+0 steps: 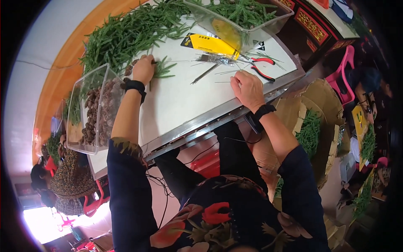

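Note:
My left hand [143, 69] is closed at the left of the white table, by an artificial green sprig [164, 70] that sticks out from its fingers. Small brown pine cones [128, 70] sit right beside these fingers. A thin wire runs rightward from near the hand. My right hand [248, 89] is near the table's front edge with its fingers curled and thumb drawn in; what they hold, if anything, is too small to make out. Thin dark wires [205, 74] lie left of it. Just beyond it are red-and-black-handled pliers [263, 69].
Green sprigs [121, 40] are heaped at the back left. A clear bin [97, 113] holds pine cones; another clear bin [285, 16] holds sprigs. A yellow card package [214, 45] lies mid-table. A cardboard box [329, 96] stands at right. Other people sit on both sides.

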The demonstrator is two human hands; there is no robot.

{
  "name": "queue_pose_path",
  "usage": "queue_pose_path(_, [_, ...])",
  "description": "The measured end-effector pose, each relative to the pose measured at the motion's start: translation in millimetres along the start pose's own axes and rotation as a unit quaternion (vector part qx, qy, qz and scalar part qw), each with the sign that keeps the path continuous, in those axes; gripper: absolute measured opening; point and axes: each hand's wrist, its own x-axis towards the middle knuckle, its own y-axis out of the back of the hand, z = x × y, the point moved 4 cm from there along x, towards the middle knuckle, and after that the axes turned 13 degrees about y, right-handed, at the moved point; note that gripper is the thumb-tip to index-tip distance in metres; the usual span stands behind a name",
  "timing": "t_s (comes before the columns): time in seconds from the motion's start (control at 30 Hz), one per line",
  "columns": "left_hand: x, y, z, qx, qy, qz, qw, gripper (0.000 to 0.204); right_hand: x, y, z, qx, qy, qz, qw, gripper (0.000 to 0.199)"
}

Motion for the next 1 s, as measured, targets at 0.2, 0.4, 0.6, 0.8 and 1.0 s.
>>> queue_pose_path(0.2, [-32, 66, 33, -0.071, 0.087, 0.072, 0.991, 0.020, -3, 1, -2, 0.015, 0.021, 0.009, 1.000, 0.016])
queue_pose_path(0.4, [-93, 117, 46, -0.216, 0.013, 0.219, 0.951, 0.021, -1, 29, 12, 0.064, -0.032, 0.010, 0.997, 0.015])
queue_pose_path(0.6, [-173, 125, 56, -0.385, 0.163, 0.086, 0.904, 0.016, 10, 74, 68, -0.136, -0.001, -0.113, 0.984, 0.049])
queue_pose_path(0.8, [-215, 91, 55, -0.554, 0.269, 0.038, 0.787, 0.019, 27, 57, 88, -0.070, -0.040, -0.339, 0.937, 0.069])
queue_pose_path(1.0, [-231, 88, 65, -0.637, 0.310, 0.011, 0.706, 0.024, 20, 45, 82, -0.138, 0.025, -0.332, 0.933, 0.054])
